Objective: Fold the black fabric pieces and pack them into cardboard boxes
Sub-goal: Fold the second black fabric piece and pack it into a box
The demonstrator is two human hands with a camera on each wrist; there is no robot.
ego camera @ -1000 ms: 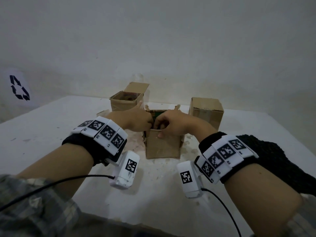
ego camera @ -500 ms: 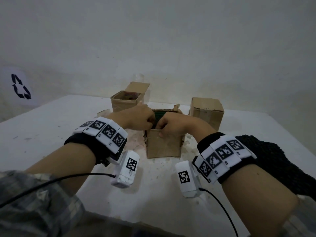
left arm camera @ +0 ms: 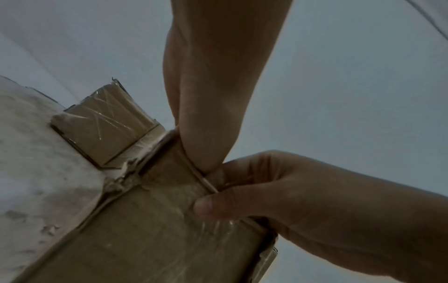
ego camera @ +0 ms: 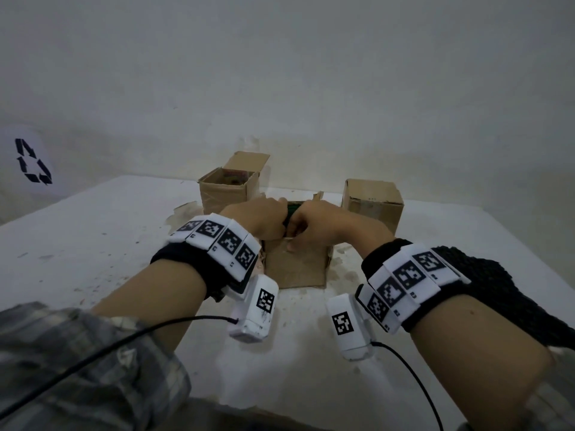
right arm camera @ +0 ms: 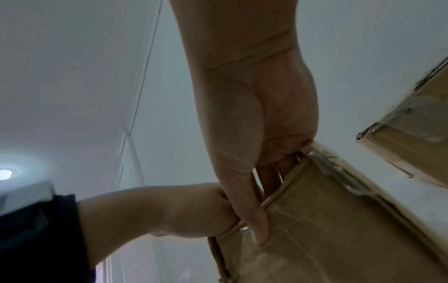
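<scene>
A small open cardboard box (ego camera: 297, 265) stands mid-table with a dark folded fabric piece (ego camera: 291, 212) showing in its mouth. My left hand (ego camera: 267, 220) curls over the box's left rim, with its fingers down inside on the fabric. My right hand (ego camera: 312, 227) pinches the front wall, thumb (right arm camera: 258, 220) outside and fingers inside. From the left wrist view, both hands (left arm camera: 206, 124) meet at the rim of the box (left arm camera: 157, 229). The fingertips inside the box are hidden. A loose black mesh fabric piece (ego camera: 497, 293) lies right of my right wrist.
An open taped box (ego camera: 227, 191) stands behind on the left. A closed box (ego camera: 371, 203) stands behind on the right. The white table (ego camera: 93, 244) carries scraps and stains around the boxes. A wall runs close behind it.
My left thumb, pointing up a second ago, has folded down. Both hands have closed together over the box mouth, and less of the dark fabric shows.
</scene>
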